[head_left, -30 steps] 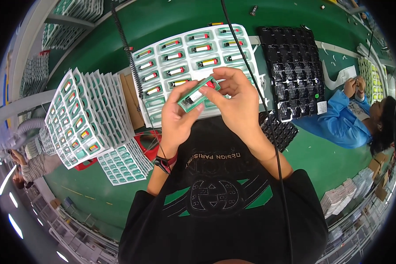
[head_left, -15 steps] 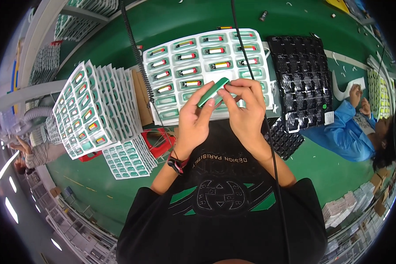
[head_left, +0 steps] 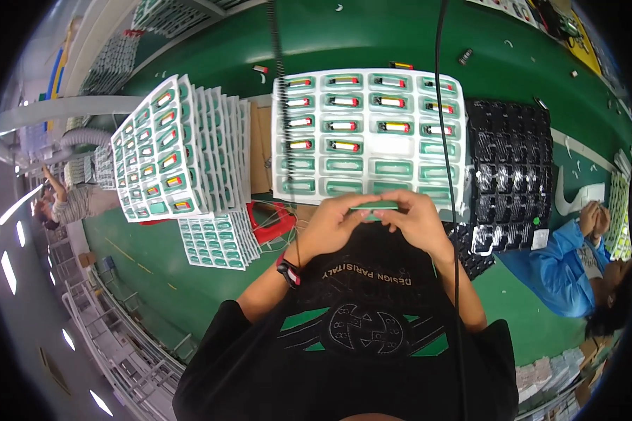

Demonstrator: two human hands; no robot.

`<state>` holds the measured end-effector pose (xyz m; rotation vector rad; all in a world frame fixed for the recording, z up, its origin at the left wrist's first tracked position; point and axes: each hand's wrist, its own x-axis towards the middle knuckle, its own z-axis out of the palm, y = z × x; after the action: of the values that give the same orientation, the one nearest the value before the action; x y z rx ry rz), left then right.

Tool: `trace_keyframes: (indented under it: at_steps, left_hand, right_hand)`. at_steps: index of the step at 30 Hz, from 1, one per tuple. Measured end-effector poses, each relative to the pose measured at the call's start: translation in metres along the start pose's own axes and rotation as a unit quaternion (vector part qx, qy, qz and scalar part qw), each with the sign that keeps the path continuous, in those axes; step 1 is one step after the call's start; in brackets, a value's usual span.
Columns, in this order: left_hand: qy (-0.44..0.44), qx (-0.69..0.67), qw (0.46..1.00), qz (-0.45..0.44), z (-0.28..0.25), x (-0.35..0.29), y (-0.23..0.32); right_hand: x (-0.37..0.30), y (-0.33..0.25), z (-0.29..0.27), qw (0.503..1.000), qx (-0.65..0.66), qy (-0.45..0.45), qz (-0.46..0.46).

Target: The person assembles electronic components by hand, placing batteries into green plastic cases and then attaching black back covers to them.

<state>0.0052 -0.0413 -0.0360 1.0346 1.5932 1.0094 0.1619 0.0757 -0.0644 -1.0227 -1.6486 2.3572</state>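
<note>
Held level between my left hand [head_left: 336,223] and my right hand [head_left: 420,219] is a flat, oblong green shell [head_left: 374,206]. The fingertips of both hands pinch its ends, with the thumbs underneath; its inside is hidden. Just beyond lies a white moulded tray [head_left: 390,146], its near edge close to my fingers. Most of its pockets hold green shells. Those in the far rows each carry a small cylinder [head_left: 344,102] in black, yellow or white, and red. In the nearer rows the shells have no cylinder. One white pocket in the third column has no shell.
To the left stand stacked white trays [head_left: 154,151], with a lower stack [head_left: 214,242] by a red stool [head_left: 272,223]. Black trays [head_left: 510,168] lie at right. A black cable [head_left: 442,140] and a coiled cord [head_left: 279,56] hang in front. A co-worker in blue [head_left: 558,277] sits far right.
The green shell went from tilted over the tray's near edge to level and closer to my body, both hands still on it. The whole view has shifted, with the tray now further right.
</note>
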Motion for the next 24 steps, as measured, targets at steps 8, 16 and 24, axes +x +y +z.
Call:
trace_keyframes:
  at_steps: [8, 16, 24]
  left_hand:
    - [-0.049, 0.042, 0.996, -0.054, 0.003, -0.004, -0.002]
    - [-0.048, 0.089, 0.985, -0.141, 0.001, 0.01, 0.008]
    - [0.035, 0.092, 0.991, -0.092, -0.004, 0.031, -0.027]
  right_hand:
    - [-0.01, 0.012, -0.005, 0.995, -0.096, -0.021, -0.015]
    - [-0.005, 0.01, -0.002, 0.979, -0.2, -0.005, -0.036]
    - [0.044, 0.018, -0.015, 0.912, -0.282, 0.139, -0.265]
